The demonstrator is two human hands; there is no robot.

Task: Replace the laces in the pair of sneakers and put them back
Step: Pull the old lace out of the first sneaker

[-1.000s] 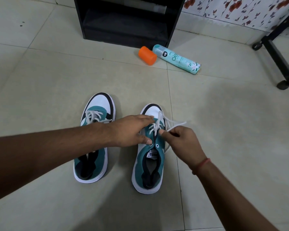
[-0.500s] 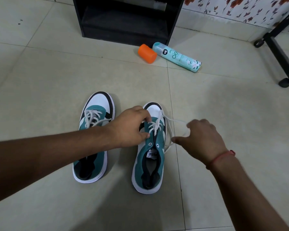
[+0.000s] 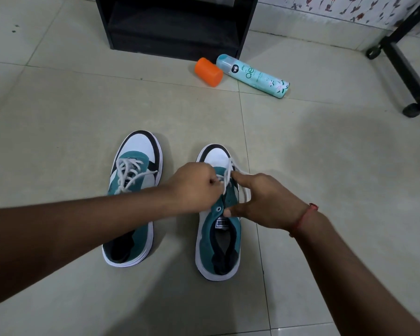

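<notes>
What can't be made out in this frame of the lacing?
- Head view: the left hand covers the lower eyelets of the right sneaker; the threading there is hidden.
- Its curled fingers hide whatever lace they pinch.
- The black shelf unit is cut off by the top edge.
- The spray can print is too small.

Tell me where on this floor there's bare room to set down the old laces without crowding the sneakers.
The widest bare tile lies right of the right sneaker, between it and the wheeled black frame. Bare floor also spreads left of the left sneaker. It is crowded at the black cabinet, where the orange cap and spray can lie, and between the sneakers, under the left hand.
</notes>
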